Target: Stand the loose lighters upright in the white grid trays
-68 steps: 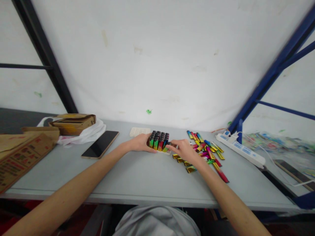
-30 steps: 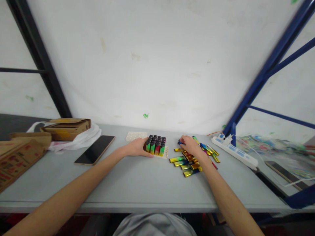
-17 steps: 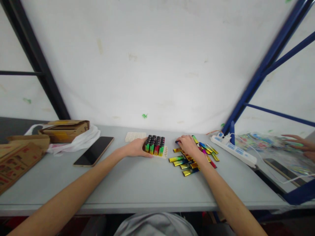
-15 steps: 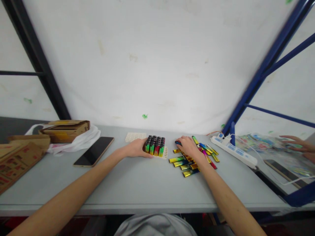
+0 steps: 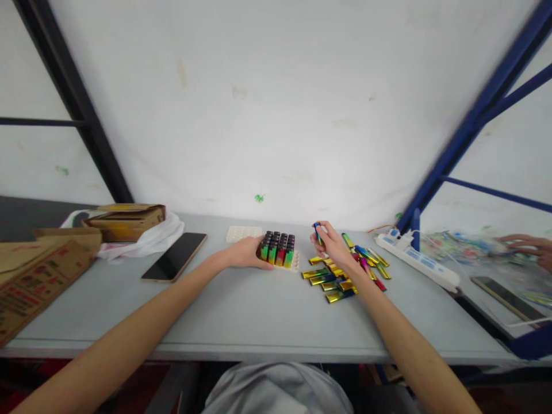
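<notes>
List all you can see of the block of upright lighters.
The block of upright lighters stands in tight rows, dark tops up. Front bodies look glossy and metallic, mostly green fading to yellow, one reddish. They stand on an off-white, plastic-looking tray whose right side shows unfilled pockets; the lighters' bottoms are hard to make out. The left hand wraps the block's left side, thumb low in front, fingertips hidden. The tray rests on the grey table.

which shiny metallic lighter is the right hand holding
The blue lighter, pinched in the right hand; upright lighters stand in a cream plastic tray, loose lighters lie on the grey table.
</notes>
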Motion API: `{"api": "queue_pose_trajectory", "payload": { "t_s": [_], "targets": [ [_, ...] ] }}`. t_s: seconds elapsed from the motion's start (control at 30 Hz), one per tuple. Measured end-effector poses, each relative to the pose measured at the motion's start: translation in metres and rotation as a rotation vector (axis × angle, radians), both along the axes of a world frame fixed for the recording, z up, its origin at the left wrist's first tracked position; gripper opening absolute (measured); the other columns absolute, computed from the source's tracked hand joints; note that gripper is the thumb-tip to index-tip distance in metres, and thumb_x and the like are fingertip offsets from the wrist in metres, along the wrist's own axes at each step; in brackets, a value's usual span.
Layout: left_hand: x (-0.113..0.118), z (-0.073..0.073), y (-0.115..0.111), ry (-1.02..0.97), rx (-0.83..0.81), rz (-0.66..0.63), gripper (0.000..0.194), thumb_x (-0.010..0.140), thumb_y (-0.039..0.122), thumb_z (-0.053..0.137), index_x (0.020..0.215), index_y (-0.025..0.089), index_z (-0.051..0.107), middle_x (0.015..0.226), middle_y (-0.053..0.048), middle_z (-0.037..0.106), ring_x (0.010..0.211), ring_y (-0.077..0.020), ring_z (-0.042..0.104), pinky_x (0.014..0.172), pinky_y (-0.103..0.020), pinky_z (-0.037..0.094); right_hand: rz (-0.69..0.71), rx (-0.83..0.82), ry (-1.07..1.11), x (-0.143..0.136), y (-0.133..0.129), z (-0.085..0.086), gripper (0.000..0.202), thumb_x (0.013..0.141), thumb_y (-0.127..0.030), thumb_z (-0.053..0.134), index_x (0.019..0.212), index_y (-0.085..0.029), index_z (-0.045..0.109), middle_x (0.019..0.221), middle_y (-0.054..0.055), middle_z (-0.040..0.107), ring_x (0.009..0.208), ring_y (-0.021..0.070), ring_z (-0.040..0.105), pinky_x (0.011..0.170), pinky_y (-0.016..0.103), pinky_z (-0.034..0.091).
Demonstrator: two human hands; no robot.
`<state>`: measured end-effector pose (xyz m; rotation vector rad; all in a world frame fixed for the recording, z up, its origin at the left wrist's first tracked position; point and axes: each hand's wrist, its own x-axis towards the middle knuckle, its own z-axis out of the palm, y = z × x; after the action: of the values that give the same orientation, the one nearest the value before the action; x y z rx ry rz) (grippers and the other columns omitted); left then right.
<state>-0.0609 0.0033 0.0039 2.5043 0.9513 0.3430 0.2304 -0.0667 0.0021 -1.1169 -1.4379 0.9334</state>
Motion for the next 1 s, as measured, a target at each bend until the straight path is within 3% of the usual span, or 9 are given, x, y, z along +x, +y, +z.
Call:
{"api": "queue_pose_trajectory", "payload": {
  "t_s": [0.07,0.17,0.27,0.43,0.63,0.83,0.9,1.0],
  "targets": [
    [0.0,0.001,-0.001,-0.01,-0.013,-0.002,0.082,0.065,0.071,0.075,0.128,0.021,0.058,0.117,-0.007,0.075,0.102,-0.031,0.07,0.085,-0.035,0.053,0.078,-0.085,0.134,-0.011,-0.004,0.0,0.043,0.09,-0.068,0.054,0.102,-0.027,0.049,0.06,-0.011,0.036,0.044,0.009,0.029,0.04,0.019,0.021],
    [0.0,0.0,-0.001,0.0,-0.01,0.014,0.083,0.064,0.071,0.076,0.127,0.021,0.058,0.116,-0.008,0.075,0.102,-0.0316,0.07,0.085,-0.035,0.053,0.088,-0.197,0.22,-0.028,-0.007,-0.001,0.058,0.089,-0.08,0.041,0.077,-0.023,0.047,0.053,-0.011,0.021,0.043,0.0081,0.019,0.041,0.019,0.015],
    [0.0,-0.001,0.001,-0.002,-0.008,0.004,0.084,0.065,0.071,0.076,0.129,0.021,0.057,0.118,-0.009,0.074,0.104,-0.0319,0.07,0.086,-0.036,0.052,0.034,-0.24,0.2,-0.041,-0.009,-0.005,0.065,0.089,-0.081,0.037,0.06,-0.023,0.036,0.049,-0.009,0.019,0.042,0.007,0.014,0.041,0.021,0.011],
    [0.0,-0.001,0.0,-0.017,-0.013,0.011,0.086,0.064,0.07,0.077,0.131,0.021,0.057,0.12,-0.01,0.074,0.107,-0.0336,0.069,0.087,-0.036,0.052,-0.026,-0.169,0.091,-0.046,-0.01,-0.013,0.06,0.092,-0.065,0.043,0.051,-0.024,0.032,0.047,-0.006,0.023,0.041,0.0082,0.016,0.042,0.025,0.014],
    [0.0,0.002,-0.003,-0.017,-0.041,0.028,0.088,0.062,0.069,0.078,0.132,0.021,0.058,0.118,-0.009,0.075,0.105,-0.0332,0.069,0.089,-0.037,0.052,-0.097,-0.109,-0.047,-0.045,-0.01,-0.015,0.052,0.096,-0.05,0.034,0.05,-0.025,0.031,0.043,-0.003,0.028,0.04,0.0111,0.021,0.041,0.027,0.02],
    [-0.001,0.002,-0.002,-0.03,-0.042,-0.007,0.08,0.065,0.068,0.077,0.129,0.023,0.058,0.12,-0.007,0.074,0.105,-0.0305,0.069,0.089,-0.035,0.053,-0.101,-0.168,0.077,-0.042,-0.004,-0.016,0.056,0.092,-0.066,0.04,0.055,-0.024,0.04,0.045,-0.007,0.025,0.039,0.0094,0.021,0.04,0.026,0.017],
    [-0.001,0.002,-0.002,-0.022,-0.037,-0.001,0.081,0.065,0.068,0.078,0.128,0.022,0.058,0.119,-0.007,0.074,0.104,-0.0307,0.07,0.088,-0.035,0.053,-0.094,-0.144,0.117,-0.039,-0.001,-0.017,0.058,0.091,-0.073,0.04,0.064,-0.022,0.052,0.049,-0.008,0.026,0.04,0.0092,0.022,0.041,0.024,0.017],
    [0.0,0.002,-0.002,-0.024,-0.033,-0.004,0.082,0.064,0.069,0.077,0.129,0.022,0.057,0.118,-0.007,0.075,0.104,-0.031,0.07,0.088,-0.035,0.053,-0.1,-0.043,0.085,-0.032,0.004,-0.021,0.06,0.091,-0.075,0.041,0.095,-0.02,0.064,0.057,-0.007,0.038,0.044,0.0103,0.034,0.043,0.023,0.027]
  ]
}}
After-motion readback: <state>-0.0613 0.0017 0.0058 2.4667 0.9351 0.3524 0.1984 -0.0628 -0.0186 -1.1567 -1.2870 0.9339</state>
